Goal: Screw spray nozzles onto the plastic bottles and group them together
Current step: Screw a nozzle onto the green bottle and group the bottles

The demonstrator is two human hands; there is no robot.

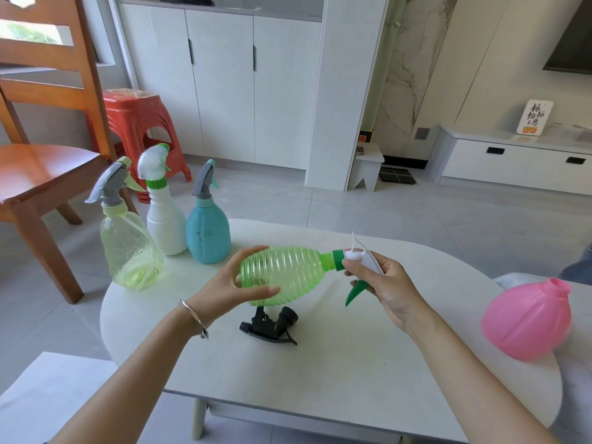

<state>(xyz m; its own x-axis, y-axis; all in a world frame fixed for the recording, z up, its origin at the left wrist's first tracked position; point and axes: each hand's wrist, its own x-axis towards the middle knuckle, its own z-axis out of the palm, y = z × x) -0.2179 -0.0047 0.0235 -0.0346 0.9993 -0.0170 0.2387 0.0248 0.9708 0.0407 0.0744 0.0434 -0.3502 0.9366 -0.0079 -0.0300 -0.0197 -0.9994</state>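
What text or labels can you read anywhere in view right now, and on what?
White card on the low cabinet: black brush-written Chinese characters, too small to read surely.
Red stool: top pattern blurred, unreadable.
Blue bottle: faint mark, unreadable.
The other bottles: no text visible.

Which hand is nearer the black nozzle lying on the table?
Left. The left hand grips the green bottle just above the black nozzle; the right hand is farther off, on the bottle's spray head.

A white sign [534,117] on the low cabinet [512,155] carries black Chinese brush characters, too small to read surely.
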